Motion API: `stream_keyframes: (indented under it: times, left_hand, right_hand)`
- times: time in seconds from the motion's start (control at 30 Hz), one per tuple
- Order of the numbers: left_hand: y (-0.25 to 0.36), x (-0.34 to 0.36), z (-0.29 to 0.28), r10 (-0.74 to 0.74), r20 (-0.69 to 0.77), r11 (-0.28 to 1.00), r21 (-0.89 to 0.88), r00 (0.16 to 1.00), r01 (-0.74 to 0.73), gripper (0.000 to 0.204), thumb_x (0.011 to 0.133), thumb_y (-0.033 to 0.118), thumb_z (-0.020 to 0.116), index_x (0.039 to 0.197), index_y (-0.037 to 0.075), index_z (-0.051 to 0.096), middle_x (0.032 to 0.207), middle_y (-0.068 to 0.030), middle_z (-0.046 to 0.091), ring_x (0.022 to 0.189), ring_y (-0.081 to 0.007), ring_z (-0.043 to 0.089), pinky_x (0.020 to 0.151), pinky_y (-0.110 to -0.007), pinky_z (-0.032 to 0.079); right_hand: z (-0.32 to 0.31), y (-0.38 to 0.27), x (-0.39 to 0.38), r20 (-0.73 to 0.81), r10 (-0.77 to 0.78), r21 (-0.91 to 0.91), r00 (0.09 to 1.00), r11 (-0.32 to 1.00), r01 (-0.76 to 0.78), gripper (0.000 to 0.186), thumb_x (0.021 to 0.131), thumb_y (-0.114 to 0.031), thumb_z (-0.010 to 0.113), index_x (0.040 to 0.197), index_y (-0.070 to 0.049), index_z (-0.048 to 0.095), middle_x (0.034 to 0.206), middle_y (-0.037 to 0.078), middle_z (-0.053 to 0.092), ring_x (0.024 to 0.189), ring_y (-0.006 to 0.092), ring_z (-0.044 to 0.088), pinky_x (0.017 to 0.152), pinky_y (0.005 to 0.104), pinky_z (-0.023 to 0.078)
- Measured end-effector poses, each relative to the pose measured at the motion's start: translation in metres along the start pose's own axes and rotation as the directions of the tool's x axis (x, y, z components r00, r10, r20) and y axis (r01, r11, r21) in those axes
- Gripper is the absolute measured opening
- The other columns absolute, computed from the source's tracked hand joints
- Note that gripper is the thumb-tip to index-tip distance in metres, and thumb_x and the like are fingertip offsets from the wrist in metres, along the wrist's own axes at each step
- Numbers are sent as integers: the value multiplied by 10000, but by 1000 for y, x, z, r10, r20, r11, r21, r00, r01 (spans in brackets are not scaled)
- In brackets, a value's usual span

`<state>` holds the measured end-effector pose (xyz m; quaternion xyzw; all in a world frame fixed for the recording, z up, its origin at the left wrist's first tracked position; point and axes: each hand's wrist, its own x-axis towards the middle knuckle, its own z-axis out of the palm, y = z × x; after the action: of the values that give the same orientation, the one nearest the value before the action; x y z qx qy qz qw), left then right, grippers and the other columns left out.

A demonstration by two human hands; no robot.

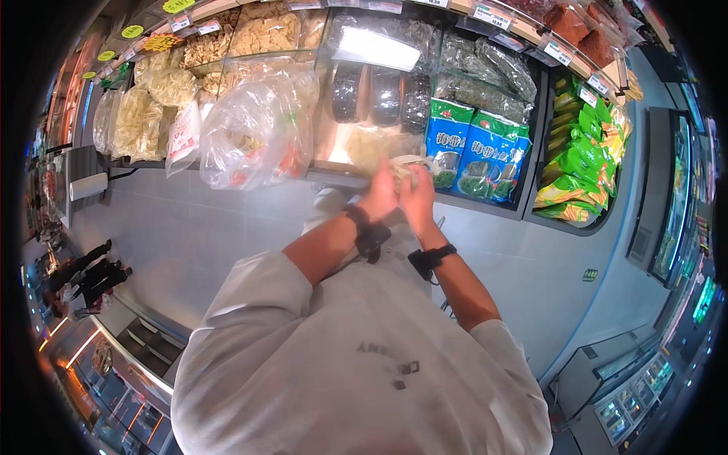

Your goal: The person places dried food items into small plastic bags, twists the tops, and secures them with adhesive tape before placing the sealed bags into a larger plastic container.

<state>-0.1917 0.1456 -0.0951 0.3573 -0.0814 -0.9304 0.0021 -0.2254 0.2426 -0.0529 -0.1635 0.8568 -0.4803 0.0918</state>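
My left hand (381, 196) and my right hand (416, 197) are close together at the front edge of the display bin, fingers curled inward. Between their fingertips is a pale cream, strip-like thing (410, 161), perhaps the gathered end of a bag; its exact kind is unclear. Just beyond my left hand lies a clear plastic bag (369, 144) with pale yellowish contents. Blue-and-green packets (485, 163) stand right of my right hand. A large clear plastic bag (262, 133) bulges over the bin's edge to the left.
Dark round packs (386, 95) sit behind a clear divider. Green and yellow packets (584, 152) fill the right end bin. Bags of pale dried goods (139, 121) stand at the left. A price rail (493, 17) runs along the back. Grey floor (174, 227) lies below.
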Motion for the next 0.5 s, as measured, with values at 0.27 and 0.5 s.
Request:
stream_keyframes:
  times: [0.27, 0.5]
  left_hand:
    - [31, -19, 0, 85, -92, 996, 45, 992, -81, 612, 1065, 549, 280, 1302, 48, 540, 1214, -107, 629, 1135, -247, 590, 1010, -405, 462]
    - [45, -29, -3, 246, -206, 959, 191, 947, -208, 576, 1049, 555, 334, 1253, 61, 548, 1181, -95, 627, 1097, -239, 596, 967, -408, 479]
  right_hand:
    - [25, -22, -7, 1, 33, 16, 999, 999, -33, 235, 876, -62, 576, 1107, -33, 597, 1057, 230, 645, 1004, 423, 617, 897, 455, 490]
    - [40, -16, -5, 64, -31, 139, 997, 990, 22, 256, 878, -63, 586, 1132, -30, 592, 1108, 205, 662, 1067, 389, 637, 925, 405, 502]
